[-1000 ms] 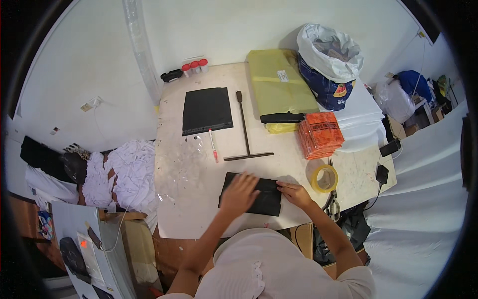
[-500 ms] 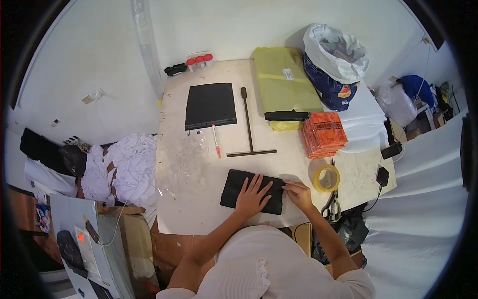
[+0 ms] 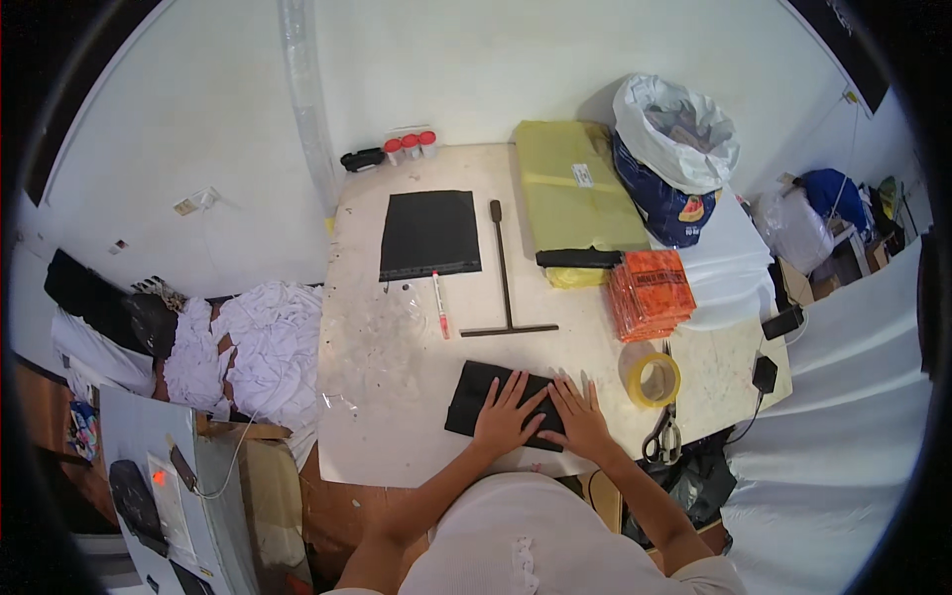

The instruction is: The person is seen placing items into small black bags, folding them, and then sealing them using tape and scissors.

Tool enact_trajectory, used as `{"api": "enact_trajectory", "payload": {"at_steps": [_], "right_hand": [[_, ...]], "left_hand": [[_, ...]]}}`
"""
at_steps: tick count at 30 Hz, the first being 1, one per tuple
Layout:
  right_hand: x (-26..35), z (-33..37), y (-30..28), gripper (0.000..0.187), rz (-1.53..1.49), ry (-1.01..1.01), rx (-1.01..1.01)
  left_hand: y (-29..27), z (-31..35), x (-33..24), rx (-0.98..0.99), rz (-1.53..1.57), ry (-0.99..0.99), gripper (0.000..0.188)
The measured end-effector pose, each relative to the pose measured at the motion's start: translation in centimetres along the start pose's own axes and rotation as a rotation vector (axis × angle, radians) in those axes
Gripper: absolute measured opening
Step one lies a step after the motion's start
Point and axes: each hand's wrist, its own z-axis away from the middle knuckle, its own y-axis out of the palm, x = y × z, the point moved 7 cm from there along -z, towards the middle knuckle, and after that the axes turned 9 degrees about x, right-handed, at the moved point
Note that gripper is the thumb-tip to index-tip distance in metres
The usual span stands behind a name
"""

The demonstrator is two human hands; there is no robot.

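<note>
A folded black plastic package (image 3: 471,399) lies near the table's front edge, close to my body. My left hand (image 3: 506,418) rests flat across its middle with the fingers spread. On its right part lies my right hand (image 3: 581,421), also flat, fingers pointing away from me and nearly meeting the left hand. Both palms cover much of the package. To the right are a roll of yellowish tape (image 3: 635,391) and a pair of scissors (image 3: 669,441).
Beyond my hands are a T-shaped metal rod (image 3: 505,278), a red-and-white marker (image 3: 441,309) and a flat black bag (image 3: 429,231). Stacked orange packets (image 3: 654,293), a yellow wrapped bundle (image 3: 570,193) and an open sack (image 3: 664,203) stand at right. Red-lidded jars (image 3: 411,149) line the back.
My right hand has gone from pinching at the package's right edge to lying flat on top of it. The left hand stays on the package. The whole view has shifted slightly.
</note>
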Motion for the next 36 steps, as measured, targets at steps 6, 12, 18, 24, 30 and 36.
{"api": "enact_trajectory", "payload": {"at_steps": [6, 12, 18, 24, 30, 36], "right_hand": [[0.0, 0.3, 0.2, 0.098, 0.042, -0.006, 0.035], [-0.4, 0.4, 0.2, 0.107, 0.028, -0.039, 0.054], [-0.8, 0.6, 0.3, 0.110, 0.015, -0.062, 0.081], [-1.1, 0.5, 0.6, 0.110, 0.016, -0.093, 0.080], [-0.8, -0.5, -0.2, 0.108, 0.060, -0.136, 0.081], [-0.2, -2.2, -2.7, 0.085, 0.014, -0.234, 0.008]], "left_hand": [[-0.1, 0.3, 1.9, -0.024, 0.090, -0.123, 0.052], [-0.4, 0.8, 4.9, -0.071, 0.023, -0.292, 0.058], [-1.2, 1.1, 7.2, -0.109, -0.044, -0.433, 0.062], [-1.7, 0.6, 2.0, -0.075, -0.022, -0.089, 0.057], [-0.8, 1.4, -0.7, -0.033, -0.007, 0.049, 0.055], [-1.1, 1.5, 0.2, -0.089, -0.064, -0.035, 0.053]]}}
